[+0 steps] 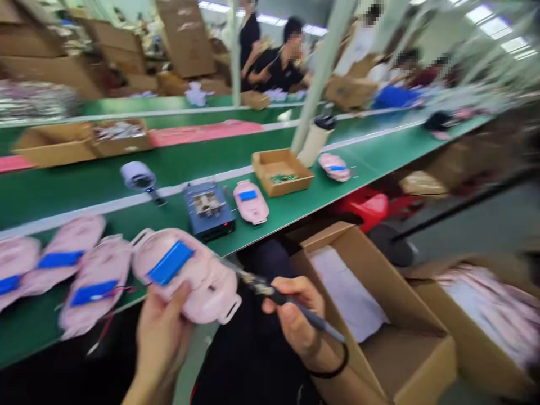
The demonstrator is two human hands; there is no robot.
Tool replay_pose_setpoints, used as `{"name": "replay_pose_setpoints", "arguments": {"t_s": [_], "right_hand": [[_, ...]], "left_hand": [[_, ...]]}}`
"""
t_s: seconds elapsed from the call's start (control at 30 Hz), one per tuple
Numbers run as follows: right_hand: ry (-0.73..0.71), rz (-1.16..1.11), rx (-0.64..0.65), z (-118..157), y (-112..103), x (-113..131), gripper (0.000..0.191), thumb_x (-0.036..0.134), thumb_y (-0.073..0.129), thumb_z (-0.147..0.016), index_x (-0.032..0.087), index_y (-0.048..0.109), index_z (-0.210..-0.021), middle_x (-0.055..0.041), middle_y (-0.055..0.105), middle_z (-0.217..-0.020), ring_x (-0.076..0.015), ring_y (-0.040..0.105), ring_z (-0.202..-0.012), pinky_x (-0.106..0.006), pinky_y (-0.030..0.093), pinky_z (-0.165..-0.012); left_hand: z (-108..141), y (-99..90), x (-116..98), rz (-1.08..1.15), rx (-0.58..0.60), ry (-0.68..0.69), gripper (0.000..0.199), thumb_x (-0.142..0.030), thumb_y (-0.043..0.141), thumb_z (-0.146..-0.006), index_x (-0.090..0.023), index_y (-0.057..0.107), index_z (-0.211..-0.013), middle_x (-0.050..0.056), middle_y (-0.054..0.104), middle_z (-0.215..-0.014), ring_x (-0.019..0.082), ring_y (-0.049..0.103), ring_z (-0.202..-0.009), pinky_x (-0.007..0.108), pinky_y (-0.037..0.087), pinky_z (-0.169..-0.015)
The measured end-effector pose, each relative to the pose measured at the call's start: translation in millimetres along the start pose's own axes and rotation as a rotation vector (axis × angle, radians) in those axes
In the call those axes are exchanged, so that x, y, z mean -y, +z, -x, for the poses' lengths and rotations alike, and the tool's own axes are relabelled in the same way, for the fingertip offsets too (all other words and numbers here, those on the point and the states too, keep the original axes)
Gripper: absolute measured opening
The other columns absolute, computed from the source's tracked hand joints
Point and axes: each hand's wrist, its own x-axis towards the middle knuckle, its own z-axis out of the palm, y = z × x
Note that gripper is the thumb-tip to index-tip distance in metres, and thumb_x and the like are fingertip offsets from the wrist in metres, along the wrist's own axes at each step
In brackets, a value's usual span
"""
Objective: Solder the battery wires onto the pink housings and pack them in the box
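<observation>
My left hand (pixel 162 320) grips a pink plastic shell (pixel 221 281) by its lower edge, thumb on its inner face. A flat blue battery pack (pixel 171 262) sits in that shell. In my right hand (pixel 297 315) is a soldering iron (pixel 318 322), held like a pen. Its blurred metal end points left, close to the shell's right edge; whether they touch I cannot tell. Several similar shells (pixel 99 267) with blue packs lie on the bench to the left, one with thin wires hanging over the edge.
On the green bench (pixel 228 243) stand a blue soldering station (pixel 211 225), a shell (pixel 252 209), a small cardboard tray (pixel 291 188) with green parts, a tumbler (pixel 315 143) and a lavender handheld device (pixel 137 173). An open carton (pixel 422 360) stands at my right. People work across the benches.
</observation>
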Motion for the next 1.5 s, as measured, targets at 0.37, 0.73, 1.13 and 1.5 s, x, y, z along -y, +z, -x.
{"name": "replay_pose_setpoints", "arguments": {"t_s": [0.37,0.73,1.13,1.5], "right_hand": [[-0.305,0.268,-0.111,25,-3,-32,0.057,0.072,0.039,-0.100,0.024,0.067,-0.109,-0.0037,0.072,-0.072,-0.0207,0.070,-0.054,-0.031,0.060,-0.044],[-0.171,0.448,0.097,21,-9,-19,0.023,0.024,0.073,-0.093,0.024,0.063,-0.113,-0.0029,0.075,-0.086,-0.0199,0.075,-0.071,-0.032,0.065,-0.062],[-0.181,0.503,-0.075,40,-22,-45,0.022,0.046,0.066,-0.095,0.025,0.066,-0.104,-0.0026,0.072,-0.080,-0.0228,0.074,-0.071,-0.035,0.063,-0.058],[-0.226,0.539,-0.113,35,-19,-46,0.013,0.035,0.066,-0.094,0.024,0.066,-0.100,-0.0004,0.072,-0.076,-0.0208,0.073,-0.068,-0.034,0.063,-0.060]], "left_hand": [[27,-0.4,5,0.031,-0.141,0.346,0.060,-0.033,0.085,-0.081,-0.027,0.061,-0.135,0.012,0.064,-0.137,0.030,0.058,-0.132,0.052,0.047,-0.116],[31,0.9,7,-0.089,-0.234,0.589,0.060,-0.035,0.079,-0.086,-0.027,0.053,-0.140,0.011,0.050,-0.152,0.034,0.046,-0.143,0.055,0.045,-0.118],[35,1.4,7,-0.082,-0.242,0.587,0.059,-0.025,0.078,-0.086,-0.025,0.054,-0.140,0.011,0.052,-0.151,0.034,0.046,-0.143,0.056,0.045,-0.117],[35,-2.0,12,-0.077,-0.225,0.577,0.069,-0.014,0.080,-0.080,-0.027,0.051,-0.142,0.010,0.048,-0.154,0.035,0.042,-0.145,0.058,0.043,-0.118]]}}
